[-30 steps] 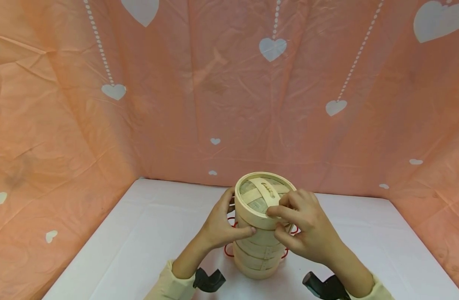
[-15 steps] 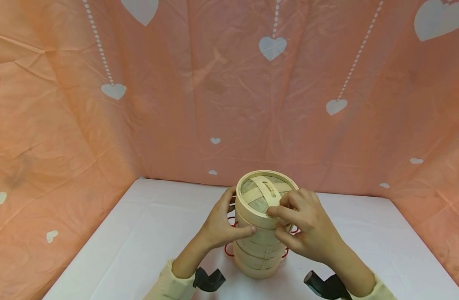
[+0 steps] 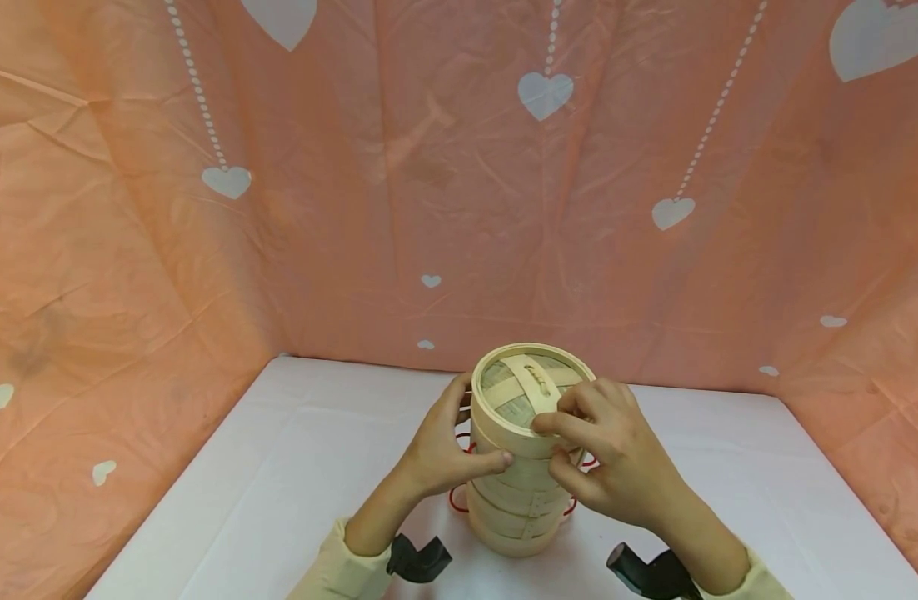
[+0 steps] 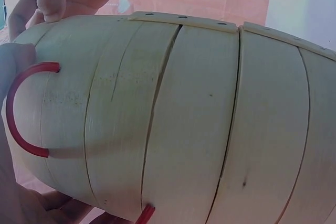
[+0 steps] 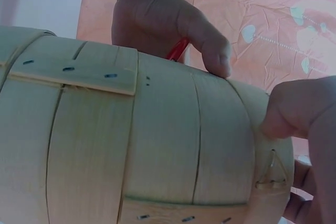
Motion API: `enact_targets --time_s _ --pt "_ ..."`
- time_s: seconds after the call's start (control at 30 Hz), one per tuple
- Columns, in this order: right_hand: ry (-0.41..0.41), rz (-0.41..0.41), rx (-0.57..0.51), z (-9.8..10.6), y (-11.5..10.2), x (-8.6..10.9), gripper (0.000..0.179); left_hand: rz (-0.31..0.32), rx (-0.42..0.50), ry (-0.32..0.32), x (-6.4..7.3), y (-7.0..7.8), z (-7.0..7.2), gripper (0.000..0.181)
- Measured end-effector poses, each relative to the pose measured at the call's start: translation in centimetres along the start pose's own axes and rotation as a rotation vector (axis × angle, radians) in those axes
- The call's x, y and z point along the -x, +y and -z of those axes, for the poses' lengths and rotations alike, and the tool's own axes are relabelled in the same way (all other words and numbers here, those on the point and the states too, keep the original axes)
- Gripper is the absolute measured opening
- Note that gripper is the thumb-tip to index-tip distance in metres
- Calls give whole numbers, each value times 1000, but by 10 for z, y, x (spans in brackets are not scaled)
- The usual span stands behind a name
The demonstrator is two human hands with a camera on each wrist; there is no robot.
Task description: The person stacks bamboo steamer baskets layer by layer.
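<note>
A stacked round bamboo steamer (image 3: pixel 513 504) stands upright on the table, topped by a woven lid (image 3: pixel 501 415) with crossed strips. My left hand (image 3: pixel 442 454) grips the upper part of the stack from the left, thumb in front and fingers behind, mostly hidden. On the near right rim, my right hand (image 3: pixel 616 454) pinches the lid, fingertips on top and thumb against its side. Red loop handles (image 4: pixel 16 108) stick out from the tiers. In the right wrist view, the right thumb (image 5: pixel 286 114) presses the lid's side near a small triangular stitch (image 5: pixel 271 174).
A white-covered table (image 3: pixel 301 450) spreads around the steamer. Behind it and at both sides hangs an orange-pink sheet (image 3: pixel 474 217) with pale hearts. Black wrist mounts (image 3: pixel 420 560) sit below both hands.
The lid has shifted slightly to the right, rising a little and then settling lower again. Both hands keep nearly the same hold, and the lower tiers stay in place.
</note>
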State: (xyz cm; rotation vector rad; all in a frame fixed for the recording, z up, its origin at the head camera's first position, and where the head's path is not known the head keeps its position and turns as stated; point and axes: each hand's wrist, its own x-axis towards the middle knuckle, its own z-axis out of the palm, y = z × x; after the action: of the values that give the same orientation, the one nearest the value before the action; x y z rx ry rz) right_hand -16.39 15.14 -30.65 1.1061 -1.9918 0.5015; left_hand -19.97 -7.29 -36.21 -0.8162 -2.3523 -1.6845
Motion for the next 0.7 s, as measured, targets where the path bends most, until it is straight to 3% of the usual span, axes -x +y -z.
enact_targets --time_s 0.37,0.6,0.7 --pt "4 -14 -27 4 3 0 30 -33 -31 -2 -2 -1 1 84" --pt "27 -170 8 19 18 3 32 -99 -85 45 -1 -1 19 73" --pt "28 -241 68 26 30 8 38 -119 -165 81 -1 -3 30 72"
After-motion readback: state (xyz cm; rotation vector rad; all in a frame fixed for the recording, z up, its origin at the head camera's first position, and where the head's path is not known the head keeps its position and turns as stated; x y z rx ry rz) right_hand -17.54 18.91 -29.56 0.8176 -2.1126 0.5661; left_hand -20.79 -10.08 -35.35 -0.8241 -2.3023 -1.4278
